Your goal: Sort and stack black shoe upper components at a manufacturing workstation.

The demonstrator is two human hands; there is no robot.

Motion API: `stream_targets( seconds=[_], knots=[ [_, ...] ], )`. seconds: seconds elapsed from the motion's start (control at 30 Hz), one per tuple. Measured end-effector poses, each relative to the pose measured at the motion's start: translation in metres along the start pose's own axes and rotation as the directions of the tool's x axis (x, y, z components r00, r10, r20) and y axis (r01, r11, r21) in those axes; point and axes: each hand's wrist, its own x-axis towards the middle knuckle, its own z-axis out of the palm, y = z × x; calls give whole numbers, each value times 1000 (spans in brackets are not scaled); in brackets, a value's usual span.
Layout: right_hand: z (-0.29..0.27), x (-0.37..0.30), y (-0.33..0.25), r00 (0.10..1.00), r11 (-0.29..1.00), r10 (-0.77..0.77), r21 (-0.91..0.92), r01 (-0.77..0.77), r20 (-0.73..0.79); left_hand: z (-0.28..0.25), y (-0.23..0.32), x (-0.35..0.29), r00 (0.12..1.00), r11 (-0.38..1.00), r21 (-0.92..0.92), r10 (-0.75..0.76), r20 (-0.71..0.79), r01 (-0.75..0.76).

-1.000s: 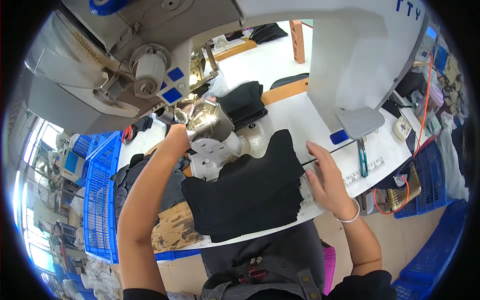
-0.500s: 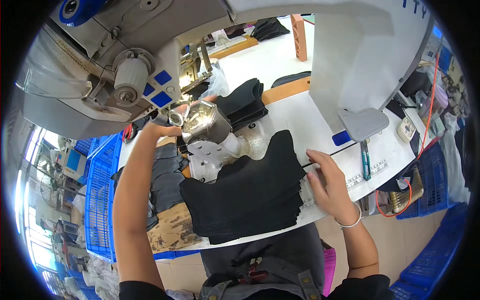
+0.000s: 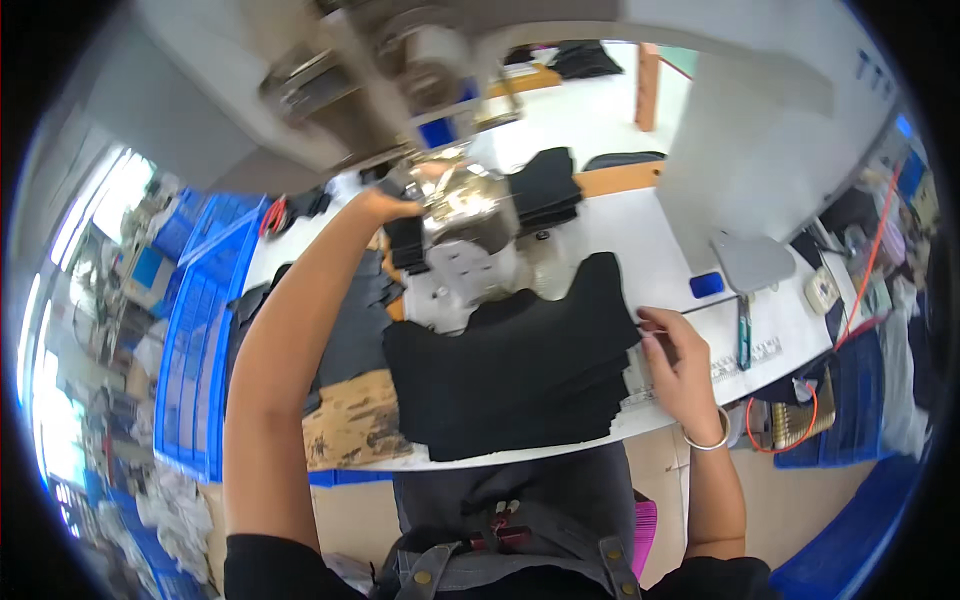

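Observation:
A stack of black cut fabric pieces (image 3: 510,385), with wavy upper edges, lies at the table's front. At its right edge is my right hand (image 3: 685,365), its fingers bent and thumb apart, the fingertips close to the top piece's corner. I cannot tell whether they touch it. My left arm reaches up to the sewing machine's shiny metal head part (image 3: 465,205). My left hand (image 3: 392,207) is beside that part, its fingers mostly hidden behind it. Behind the metal part sits another stack of black pieces (image 3: 545,190).
Dark grey pieces (image 3: 350,320) overlap at the left, above a worn wooden board (image 3: 355,425). A blue crate (image 3: 190,380) stands at the table's left. Teal-handled snippers (image 3: 744,335) lie at the right near a printed ruler strip (image 3: 760,350). The machine's white column (image 3: 740,150) rises behind.
The whole view has shifted, so the table sits further right, and the machine is blurred. My right hand's fingers have curled and come nearer the stack's corner. The left hand stays by the metal part.

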Motion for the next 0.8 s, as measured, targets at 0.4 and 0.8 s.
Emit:
stream_targets(
  seconds=[0.4,0.8],
  knots=[
    [-3,-3,9,985,985,166,32,-168,55,19,104,-168,904,827,367,-401,-145,426],
    [-5,0,27,983,983,180,41,-181,38,44,75,-234,791,742,274,-565,-235,612]
  ],
)
